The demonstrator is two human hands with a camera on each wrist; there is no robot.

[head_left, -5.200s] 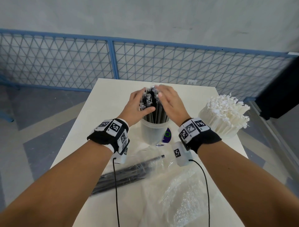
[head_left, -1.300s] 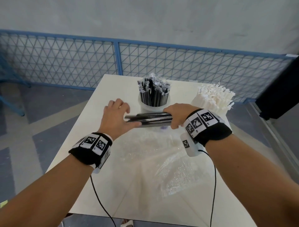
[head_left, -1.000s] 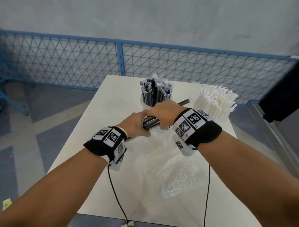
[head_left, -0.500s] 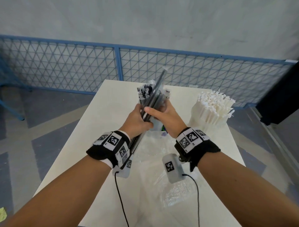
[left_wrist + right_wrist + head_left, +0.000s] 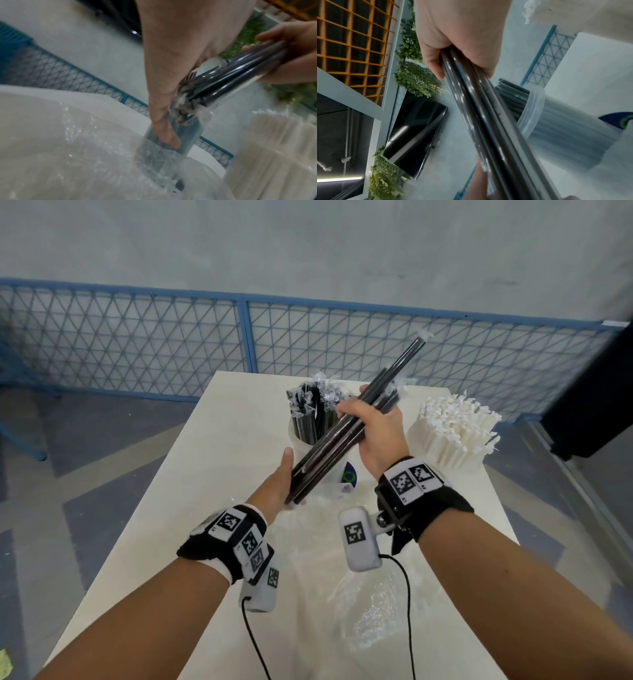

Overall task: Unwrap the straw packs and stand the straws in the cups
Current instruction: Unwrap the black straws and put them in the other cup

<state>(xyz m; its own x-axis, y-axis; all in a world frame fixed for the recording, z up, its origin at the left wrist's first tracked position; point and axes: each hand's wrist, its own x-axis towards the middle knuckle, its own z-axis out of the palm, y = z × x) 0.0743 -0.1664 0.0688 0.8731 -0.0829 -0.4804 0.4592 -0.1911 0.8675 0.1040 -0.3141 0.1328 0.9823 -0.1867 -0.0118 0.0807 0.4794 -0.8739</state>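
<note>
the right hand (image 5: pixel 373 433) was wrapped round the upper part of a bundle of black straws (image 5: pixel 342 436), fingers and thumb curled about it, holding it slanted above the bench (image 5: pixel 219 474). the left hand (image 5: pixel 277 484) lay flat with straight fingers against the bundle's lower end, steadying it and gripping nothing. one straw stuck out well past the others at the top. just behind the bundle stood the clear cup (image 5: pixel 301 440), already partly filled with black straws, and to its right a second cup (image 5: pixel 448 446) packed with white straws. empty clear wrappers (image 5: pixel 370 611) lay crumpled on the near bench.

to do this step well, i judge the left palm should tap the lower ends level, then the right hand should tip the bundle upright over the free side of the clear cup and lower it gently, so that the light cup doesn't tip and the standing straws aren't bent.
</note>
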